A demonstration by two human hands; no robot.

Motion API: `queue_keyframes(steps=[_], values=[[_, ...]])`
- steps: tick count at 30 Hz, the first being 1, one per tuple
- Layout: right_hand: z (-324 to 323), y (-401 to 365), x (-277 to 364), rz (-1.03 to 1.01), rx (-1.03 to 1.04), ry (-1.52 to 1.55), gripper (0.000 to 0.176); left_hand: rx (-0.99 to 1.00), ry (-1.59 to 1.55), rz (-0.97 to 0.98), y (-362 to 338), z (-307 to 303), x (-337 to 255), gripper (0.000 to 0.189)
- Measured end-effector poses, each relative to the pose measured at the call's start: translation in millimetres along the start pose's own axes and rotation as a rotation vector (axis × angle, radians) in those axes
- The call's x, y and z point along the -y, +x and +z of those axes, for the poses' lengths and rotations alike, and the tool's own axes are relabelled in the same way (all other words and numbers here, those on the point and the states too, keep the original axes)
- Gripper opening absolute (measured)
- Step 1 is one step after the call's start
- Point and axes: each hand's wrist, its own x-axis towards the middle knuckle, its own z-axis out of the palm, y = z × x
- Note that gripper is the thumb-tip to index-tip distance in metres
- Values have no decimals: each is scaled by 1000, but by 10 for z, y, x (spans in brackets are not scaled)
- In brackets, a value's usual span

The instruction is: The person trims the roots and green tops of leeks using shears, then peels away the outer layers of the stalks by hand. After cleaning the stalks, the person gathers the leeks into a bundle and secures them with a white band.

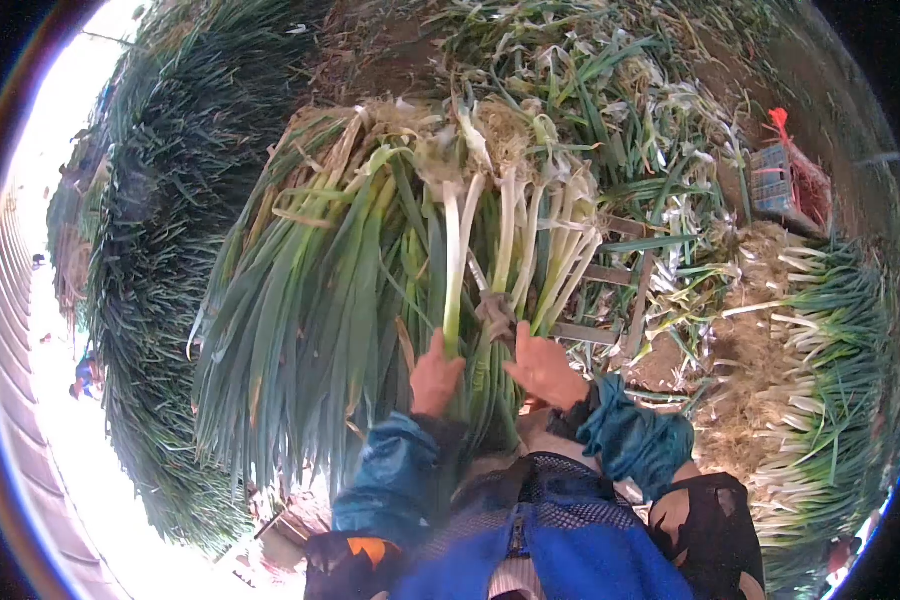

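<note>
Green onions with long green leaves point(310, 270) lie in a large heap before me, their roots point(400, 118) at the far side. My left hand point(436, 376) is closed round the green part of one onion, whose white stalk point(453, 250) points away from me. Just to its right, my right hand point(545, 368) is closed at more onion stalks, beside a brownish cloth-like piece point(495, 315). White stalks point(570, 250) fan out beyond my right hand. What my right fingers grip is partly hidden.
A wooden slatted frame point(610, 274) shows right of the heap. Peeled leaves point(670, 130) litter the ground. A crate with red netting point(790, 180) stands at the far right, above a row of onions point(830, 370). Another large leafy pile point(160, 250) fills the left.
</note>
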Motion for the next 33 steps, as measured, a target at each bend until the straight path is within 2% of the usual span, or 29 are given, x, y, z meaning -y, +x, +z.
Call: queue_keyframes(steps=[1,3,5,8,9,12,13,17,19,20,21,23,24,26,28,29,32,33], values=[[19,111,-78,-7,-6,-28,65,25,-5,-21,-76,-27,-63,66],[33,291,-148,13,-31,26,44,149,35,-209,-225,-69,-222,63],[-18,459,-97,30,-48,59,27,120,42,-196,-277,2,-192,64],[115,811,-222,50,-33,-8,48,94,33,-169,-314,103,-91,68],[176,974,-305,95,-69,11,48,102,37,-180,-321,102,-91,70],[106,1149,-370,58,-136,-28,52,142,40,-211,-372,77,-150,73],[68,1101,-356,-22,-126,-47,55,159,39,-221,-393,78,-171,73],[-263,643,53,-105,172,17,57,177,-9,-163,-393,165,-180,71],[-226,742,-160,-32,81,-54,42,215,-4,-109,-303,161,-219,68],[-214,809,-304,5,32,-90,34,143,48,95,-219,114,-168,66],[-252,879,-410,64,45,-129,41,66,99,297,-90,31,-59,64],[-275,859,-455,24,-95,-124,45,-107,271,386,297,-281,61,58],[-264,825,-450,8,-164,-119,48,-199,388,273,529,-492,92,55],[-247,727,-348,33,-58,-110,55,-522,615,98,716,-823,273,45],[-295,639,-86,81,77,-102,58,-445,667,-58,775,-892,521,38],[-204,620,-85,25,65,-91,62,-402,694,-137,810,-866,648,35],[-200,573,168,-127,37,-5,63,-334,678,-54,923,-734,924,25],[-45,538,194,-203,-29,-67,64,-283,654,-25,908,-769,924,23]])
